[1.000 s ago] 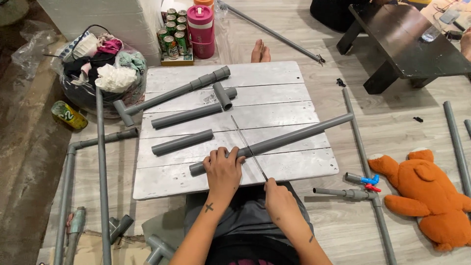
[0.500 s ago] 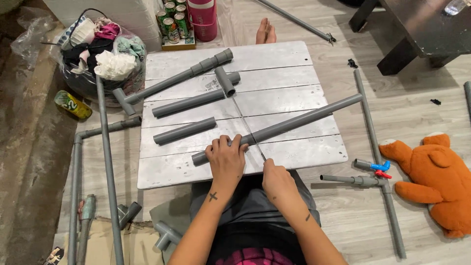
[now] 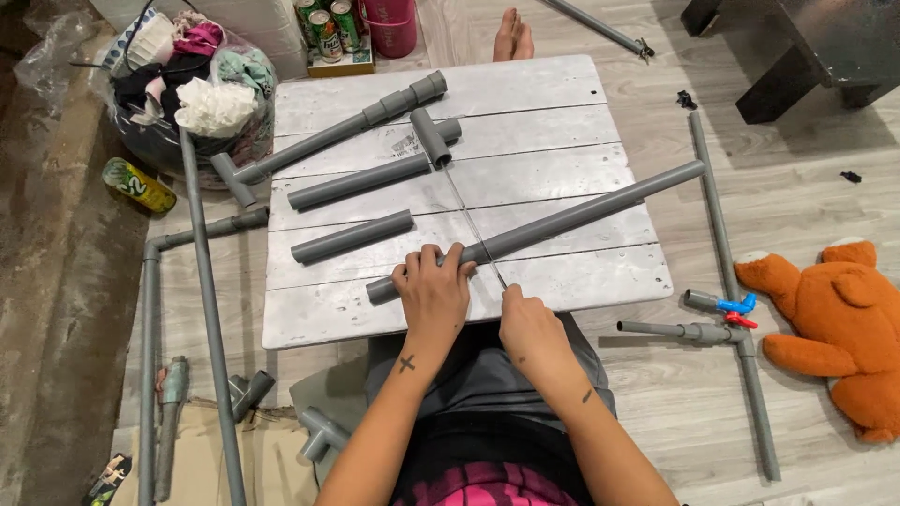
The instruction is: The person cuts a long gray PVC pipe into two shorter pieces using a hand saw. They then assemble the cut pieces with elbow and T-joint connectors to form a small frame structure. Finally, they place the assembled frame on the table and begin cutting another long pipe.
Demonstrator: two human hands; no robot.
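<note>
My left hand [image 3: 433,295] is closed over the near end of a long grey plastic pipe [image 3: 600,208], which lies at a slant across a white wooden board [image 3: 562,94]. Just right of it, my right hand [image 3: 530,330] grips the near end of a thin metal saw blade [image 3: 469,220]. The blade runs away from me across the pipe, crossing it right beside my left fingers. Both hands sit at the board's near edge, over my lap.
On the board lie a short pipe [image 3: 352,236], a pipe with a tee [image 3: 375,173] and a longer fitted pipe [image 3: 337,131]. More pipes and valves [image 3: 727,305] lie on the floor. An orange stuffed toy [image 3: 844,319] is at right, a clothes basket [image 3: 187,84] at back left, someone's bare feet [image 3: 513,33] beyond.
My right hand has moved forward from my lap to the board's edge, up against the blade. The left hand stays on the pipe. The view has shifted slightly.
</note>
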